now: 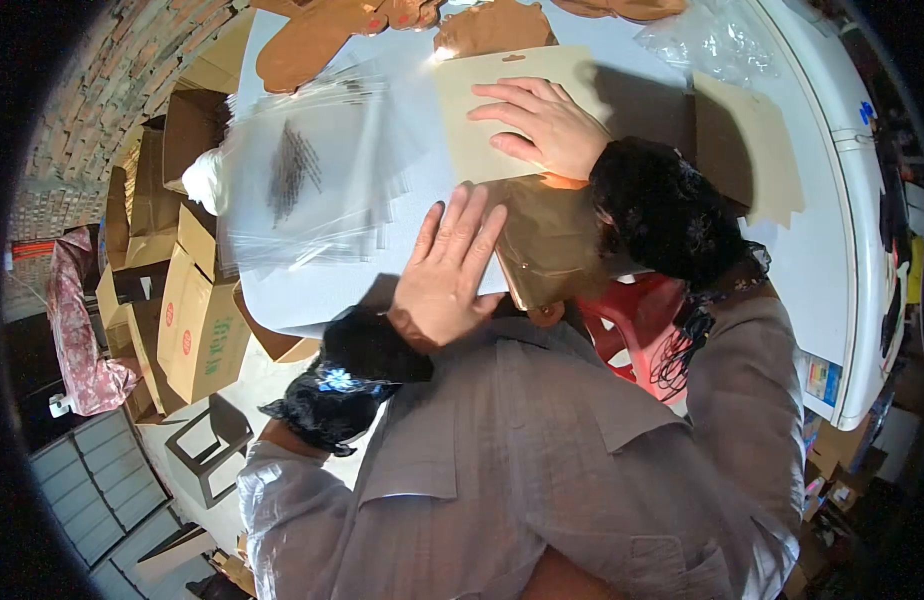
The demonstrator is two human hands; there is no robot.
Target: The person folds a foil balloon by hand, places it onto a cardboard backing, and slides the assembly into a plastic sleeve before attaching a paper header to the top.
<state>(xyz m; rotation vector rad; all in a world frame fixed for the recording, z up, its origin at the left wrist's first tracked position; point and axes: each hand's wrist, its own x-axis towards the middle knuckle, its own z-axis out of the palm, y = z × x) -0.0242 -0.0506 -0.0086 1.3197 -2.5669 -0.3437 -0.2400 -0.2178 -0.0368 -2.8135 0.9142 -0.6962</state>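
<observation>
My right hand (547, 130) lies with fingers stretched out on a cream card (467, 140) that has a hang slot at its far edge. Just below the card, a shiny gold-brown folded foil piece (547, 245) reaches over the near table edge. My left hand (447, 265) is flat, fingers extended, at the left side of that foil; its fingertips come near the card's lower edge. Left of both hands is a fanned pile of clear plastic bags (352, 200) with dark printing.
Copper-coloured foil pieces (497, 30) lie at the far side of the white table (422, 190). Crumpled clear plastic (717, 45) and more cream cards (772, 150) are at the right. Cardboard boxes (197, 320) stand at the left, and a red stool (642, 320) is under the table.
</observation>
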